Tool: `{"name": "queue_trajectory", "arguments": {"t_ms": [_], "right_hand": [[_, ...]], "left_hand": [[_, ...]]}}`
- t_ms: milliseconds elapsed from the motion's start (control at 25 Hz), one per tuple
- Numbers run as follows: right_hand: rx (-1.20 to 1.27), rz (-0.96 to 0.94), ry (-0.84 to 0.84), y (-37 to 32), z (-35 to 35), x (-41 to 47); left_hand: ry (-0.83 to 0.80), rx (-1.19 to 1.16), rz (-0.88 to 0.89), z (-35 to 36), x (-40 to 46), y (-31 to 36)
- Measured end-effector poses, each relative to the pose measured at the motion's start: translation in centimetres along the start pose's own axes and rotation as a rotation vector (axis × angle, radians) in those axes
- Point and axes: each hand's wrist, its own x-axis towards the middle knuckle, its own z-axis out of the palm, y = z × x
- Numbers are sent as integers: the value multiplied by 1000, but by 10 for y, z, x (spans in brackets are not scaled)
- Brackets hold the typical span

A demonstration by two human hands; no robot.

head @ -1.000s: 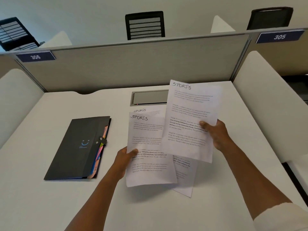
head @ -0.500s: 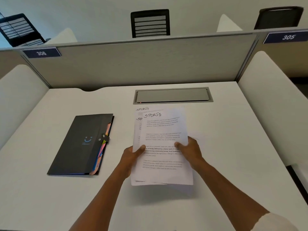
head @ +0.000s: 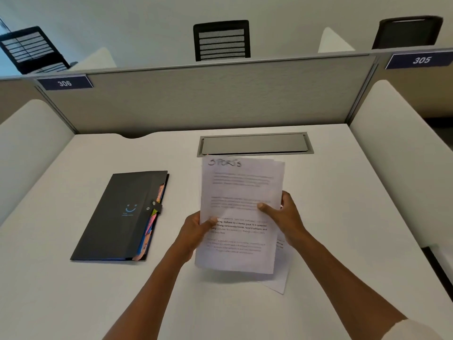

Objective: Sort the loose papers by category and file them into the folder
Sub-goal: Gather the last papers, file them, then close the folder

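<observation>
A stack of white printed sheets, the top one headed "SPORTS" in handwriting, is held tilted up above the white desk. My left hand grips its left edge with the thumb on the front. My right hand grips the right edge, thumb on the front too. One sheet's lower corner sticks out below the stack at the right. A dark folder with a snap strap lies shut on the desk to the left, coloured tabs showing along its right edge.
A grey cable hatch is set into the desk behind the papers. A grey partition with labels 306 and 305 closes the back; white side panels stand left and right. Black chairs show beyond the partition.
The sheet held apart in my right hand has been laid onto the others. Both hands have since lifted the joined stack off the desk and tilted it up.
</observation>
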Motion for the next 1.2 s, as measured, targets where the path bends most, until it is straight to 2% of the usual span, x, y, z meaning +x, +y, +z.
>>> {"name": "queue_trajectory", "arguments": {"t_ms": [120,320,440,560,680,800,1000,1200], "right_hand": [[159,-26,-94,-9,-8,-1],[178,-202,-39,-31,-2,-14],[112,-277,-50,-32,7,-19],[9,-284,-86,-22,14,-22],[-164,-297,-39,-19,20,-24],[-186,-353,-13,-20,23,-24],[-332,-260,-12,0,27,-18],[-254,-296,16,2,39,-20]], "left_hand": [[-1,31,95,5,-6,7],[139,0,210,6,-18,7],[229,-3,217,6,-19,8],[241,-38,205,4,-18,7],[266,-26,194,4,-17,4],[297,-56,240,4,-17,6],[253,-8,171,1,-14,-7],[296,0,182,-10,-8,-10]]}}
